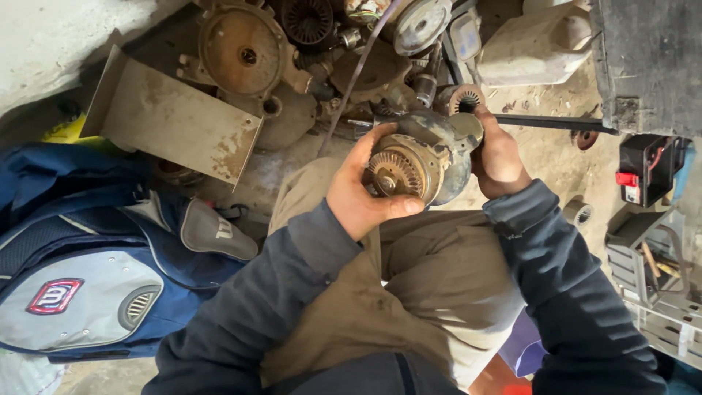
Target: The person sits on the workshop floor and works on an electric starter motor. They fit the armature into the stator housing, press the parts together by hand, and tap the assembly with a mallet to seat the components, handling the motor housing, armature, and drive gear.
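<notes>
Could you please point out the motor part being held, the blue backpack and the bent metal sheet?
motor part (pixel 409 167): head view, its ribbed round face.
blue backpack (pixel 88 292): head view, grey front pocket.
metal sheet (pixel 175 121): head view, flat middle.

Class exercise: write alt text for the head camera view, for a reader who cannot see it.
Both hands hold a dusty round motor part above the person's lap: left hand cupping it, right hand behind. Rusty machine parts lie ahead, a blue backpack to the left.
</notes>
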